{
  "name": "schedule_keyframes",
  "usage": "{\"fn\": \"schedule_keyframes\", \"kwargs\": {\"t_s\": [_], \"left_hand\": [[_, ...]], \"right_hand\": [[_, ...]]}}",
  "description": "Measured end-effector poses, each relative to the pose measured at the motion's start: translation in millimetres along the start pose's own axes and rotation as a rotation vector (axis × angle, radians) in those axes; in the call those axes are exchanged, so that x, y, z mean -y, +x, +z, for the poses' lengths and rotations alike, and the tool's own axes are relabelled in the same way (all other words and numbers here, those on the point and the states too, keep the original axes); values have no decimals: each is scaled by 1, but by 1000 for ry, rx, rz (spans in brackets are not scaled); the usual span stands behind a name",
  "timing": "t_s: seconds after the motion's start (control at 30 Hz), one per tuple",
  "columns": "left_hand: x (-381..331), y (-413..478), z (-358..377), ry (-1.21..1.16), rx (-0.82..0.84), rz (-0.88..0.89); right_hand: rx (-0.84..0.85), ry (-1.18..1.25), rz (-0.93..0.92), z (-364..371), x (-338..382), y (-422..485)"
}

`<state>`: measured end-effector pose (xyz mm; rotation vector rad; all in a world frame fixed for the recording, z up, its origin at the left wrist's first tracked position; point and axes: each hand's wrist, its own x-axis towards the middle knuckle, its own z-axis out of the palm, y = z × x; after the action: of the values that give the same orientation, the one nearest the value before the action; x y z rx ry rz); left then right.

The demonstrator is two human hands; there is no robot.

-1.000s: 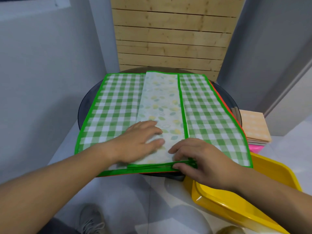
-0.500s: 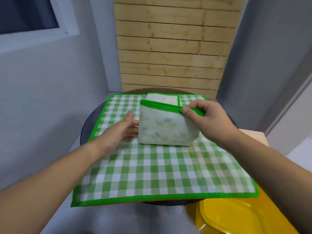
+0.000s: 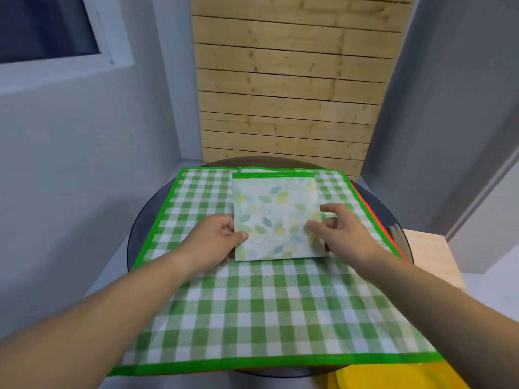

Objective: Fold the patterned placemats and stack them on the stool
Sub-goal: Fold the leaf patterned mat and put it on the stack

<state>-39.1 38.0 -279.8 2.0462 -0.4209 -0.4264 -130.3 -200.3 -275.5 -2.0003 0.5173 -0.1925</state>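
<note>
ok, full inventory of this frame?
folded placemat: 1, leaf print, green edge, on the gingham placemat
gingham placemat: 1, green-white, spread over the table
orange edge: 1, orange-red, under gingham placemat's right side
table: 1, dark, round, beneath placemats
stack: 1, pale orange, right of table
yellow object: 1, bottom right
wood panel: 1, light, behind table
window: 1, upper left
left hand: pinches folded placemat's left edge
right hand: open, touching its right edge

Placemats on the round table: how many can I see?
3. A folded leaf mat lies in the middle; a checked mat is spread under it; the red edge of a third shows beneath, at right. More may be hidden.
</note>
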Motion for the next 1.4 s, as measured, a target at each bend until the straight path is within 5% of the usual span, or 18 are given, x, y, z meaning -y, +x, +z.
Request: {"fn": "schedule_keyframes", "kwargs": {"t_s": [0.3,0.5,0.93,1.4], "left_hand": [[-8,-19,13,-122,72,-224],[-1,-27,19,300,21,-69],[8,-41,50,802,-3,123],[17,-46,59,934,109,0]], "right_hand": [[53,-283,-88,-10,-12,-28],[105,-410,-64,-4,-13,-32],[89,-902,-73,25,-15,-43],[-38,-914,-155,21,-41,-52]]}}
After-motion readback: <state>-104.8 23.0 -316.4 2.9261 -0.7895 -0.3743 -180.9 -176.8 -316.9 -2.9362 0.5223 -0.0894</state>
